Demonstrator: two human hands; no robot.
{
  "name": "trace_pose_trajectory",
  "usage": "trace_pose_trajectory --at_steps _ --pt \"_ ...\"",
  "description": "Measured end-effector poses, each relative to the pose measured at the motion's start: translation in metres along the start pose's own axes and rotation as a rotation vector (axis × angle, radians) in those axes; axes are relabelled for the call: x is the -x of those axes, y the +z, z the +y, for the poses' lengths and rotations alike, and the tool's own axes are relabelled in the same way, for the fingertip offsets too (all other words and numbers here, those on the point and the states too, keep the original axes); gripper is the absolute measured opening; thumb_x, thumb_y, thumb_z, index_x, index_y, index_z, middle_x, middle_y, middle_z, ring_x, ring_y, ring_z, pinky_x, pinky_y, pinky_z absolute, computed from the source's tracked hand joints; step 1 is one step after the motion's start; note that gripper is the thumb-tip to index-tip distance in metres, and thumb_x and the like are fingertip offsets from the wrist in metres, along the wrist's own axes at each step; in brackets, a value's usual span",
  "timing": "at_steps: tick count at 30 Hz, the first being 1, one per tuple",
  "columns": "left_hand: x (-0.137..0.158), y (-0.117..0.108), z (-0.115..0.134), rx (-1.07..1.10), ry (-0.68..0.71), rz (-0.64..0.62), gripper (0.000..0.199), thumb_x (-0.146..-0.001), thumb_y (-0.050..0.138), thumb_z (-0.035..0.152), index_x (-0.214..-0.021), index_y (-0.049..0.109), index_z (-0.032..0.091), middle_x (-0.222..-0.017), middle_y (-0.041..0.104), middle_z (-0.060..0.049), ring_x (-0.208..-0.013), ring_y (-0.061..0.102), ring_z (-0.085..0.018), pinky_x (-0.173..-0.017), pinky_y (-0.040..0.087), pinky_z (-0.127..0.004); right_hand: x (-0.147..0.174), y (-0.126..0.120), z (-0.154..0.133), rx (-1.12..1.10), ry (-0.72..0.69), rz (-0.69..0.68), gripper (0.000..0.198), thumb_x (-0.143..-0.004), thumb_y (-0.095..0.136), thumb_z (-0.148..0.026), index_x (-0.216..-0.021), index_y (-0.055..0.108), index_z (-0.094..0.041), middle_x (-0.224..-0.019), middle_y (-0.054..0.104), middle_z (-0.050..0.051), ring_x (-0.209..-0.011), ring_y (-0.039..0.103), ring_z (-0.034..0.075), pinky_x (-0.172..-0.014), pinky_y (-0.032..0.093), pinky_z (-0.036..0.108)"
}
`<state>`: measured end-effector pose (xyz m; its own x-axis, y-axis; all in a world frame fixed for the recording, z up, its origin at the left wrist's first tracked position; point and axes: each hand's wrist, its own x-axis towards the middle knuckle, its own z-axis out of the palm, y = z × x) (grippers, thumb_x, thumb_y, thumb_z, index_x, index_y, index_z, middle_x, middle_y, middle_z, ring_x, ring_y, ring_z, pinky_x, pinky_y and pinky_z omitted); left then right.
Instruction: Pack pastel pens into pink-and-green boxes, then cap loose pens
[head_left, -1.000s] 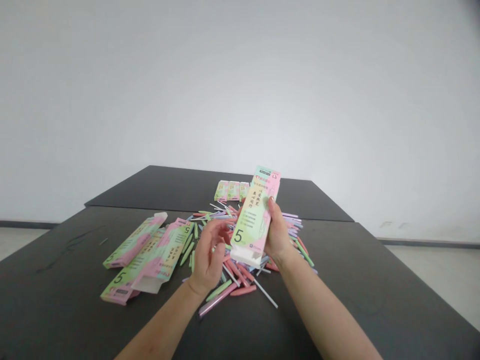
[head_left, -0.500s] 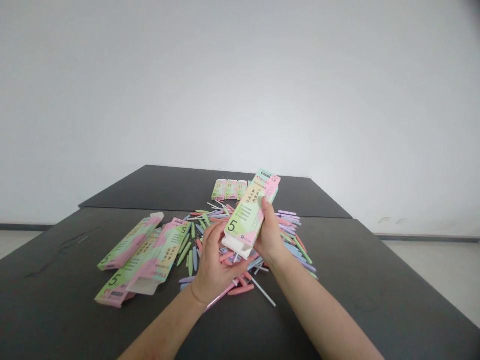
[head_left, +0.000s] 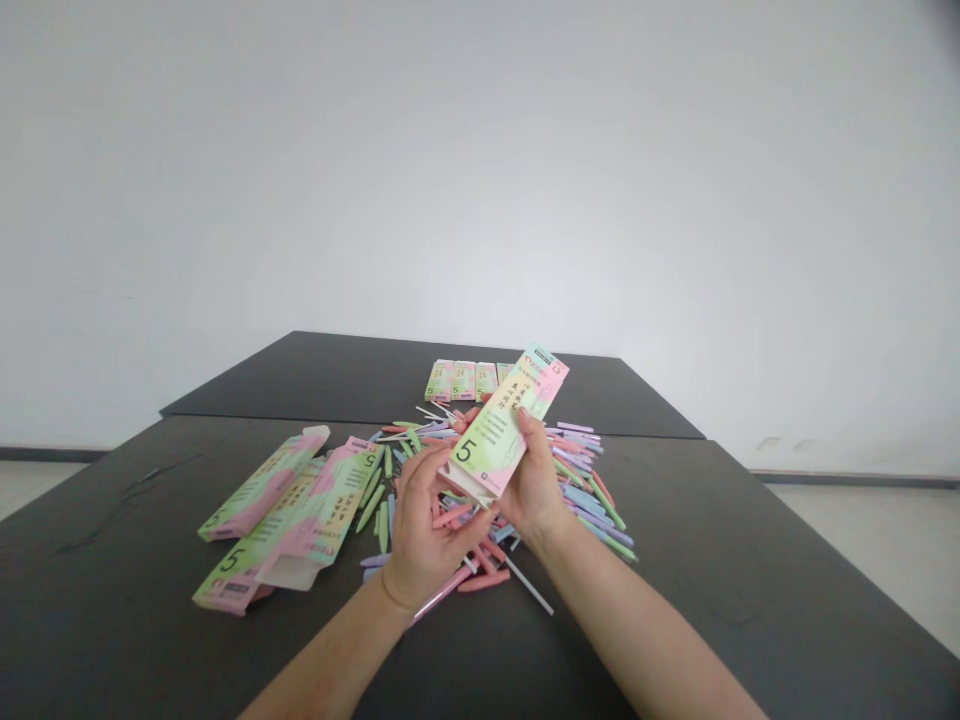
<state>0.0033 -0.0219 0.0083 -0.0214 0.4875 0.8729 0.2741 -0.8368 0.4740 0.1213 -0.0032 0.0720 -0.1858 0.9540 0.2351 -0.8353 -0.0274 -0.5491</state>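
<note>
A pastel green and pink pen box [head_left: 506, 425] printed with a large 5 is held tilted above the pens, its lower end toward me. My right hand [head_left: 536, 485] is wrapped round its right side, thumb on the front face. At the lower end, my left hand [head_left: 424, 520] grips the box's left corner and bottom edge between fingers and thumb; its fingertips are partly hidden. Below both hands lies a heap of pens [head_left: 592, 500] in pink, green, blue and purple, partly covered by the hands and the box.
Several similar boxes [head_left: 292, 515] lie overlapping on the left of the dark table [head_left: 675, 620], one with its white end flap open. At the back, several boxes [head_left: 463, 380] stand in a row. Thin white sticks [head_left: 531, 587] lie among the pens.
The box has shifted slightly up and right. Its white lower end flap, plainly visible before, is now mostly out of sight. My left hand stays at that end.
</note>
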Motion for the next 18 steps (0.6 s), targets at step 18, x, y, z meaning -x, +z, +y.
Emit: trace_pose_trajectory --at_steps 18 --pt "-0.01 -0.005 0.003 0.156 0.0 -0.059 0.039 -0.092 0.053 0.04 -0.127 0.051 0.022 -0.122 0.055 -0.013 -0.115 0.055 -0.027 -0.092 0.049 -0.042 -0.003 -0.006 -0.004 0.087 0.197 0.084 0.042 -0.081 0.054 -0.056 -0.088 0.065 -0.016 -0.074 0.072 0.009 -0.082 0.07 0.028 -0.072 0.059 0.04"
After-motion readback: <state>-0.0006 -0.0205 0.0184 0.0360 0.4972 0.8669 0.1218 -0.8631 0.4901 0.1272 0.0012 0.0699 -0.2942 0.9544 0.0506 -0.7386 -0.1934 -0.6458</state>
